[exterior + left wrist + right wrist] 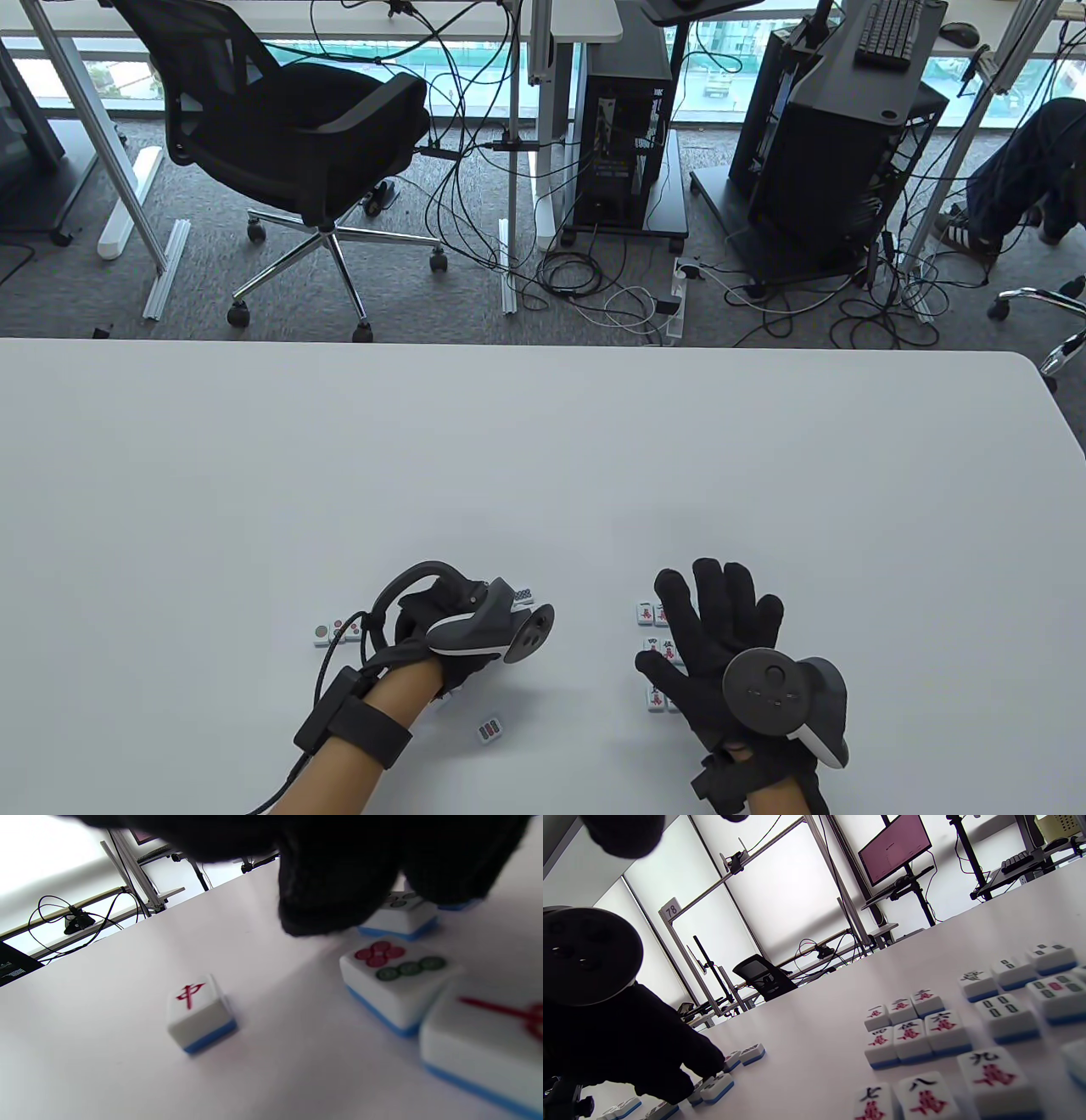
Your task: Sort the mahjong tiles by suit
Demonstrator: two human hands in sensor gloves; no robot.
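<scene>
My left hand (424,611) is curled down over a row of circle-suit mahjong tiles (338,630). In the left wrist view its thumb and fingers (322,899) straddle a circle tile (403,918). Beside that lie another circle tile (394,976) and a red-centre tile (197,1012). One tile (522,594) shows just past the fingers. My right hand (708,632) lies open with spread fingers above a block of character-suit tiles (653,613). In the right wrist view these character tiles (908,1027) form neat rows.
A single tile with red bars (489,728) lies near the front edge between my hands. Bamboo-suit tiles (1009,1014) sit to the right of the character block. The white table (543,458) ends at a far edge, with an office chair (297,144) beyond it.
</scene>
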